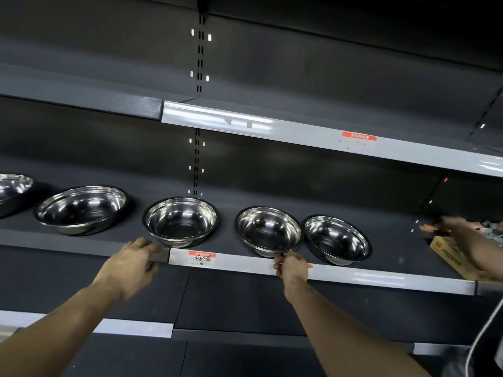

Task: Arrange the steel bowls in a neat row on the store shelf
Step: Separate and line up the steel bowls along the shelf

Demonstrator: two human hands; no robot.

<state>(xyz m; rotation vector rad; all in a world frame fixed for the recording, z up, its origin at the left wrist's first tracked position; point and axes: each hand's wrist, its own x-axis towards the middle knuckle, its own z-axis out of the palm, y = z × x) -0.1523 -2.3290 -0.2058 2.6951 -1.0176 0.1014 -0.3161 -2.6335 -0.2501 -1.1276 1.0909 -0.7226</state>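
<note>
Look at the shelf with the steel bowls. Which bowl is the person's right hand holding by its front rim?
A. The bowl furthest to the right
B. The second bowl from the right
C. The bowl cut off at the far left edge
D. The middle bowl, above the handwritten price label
B: the right hand pinches the front rim of the second bowl from the right, while the left hand rests at the shelf edge.
</note>
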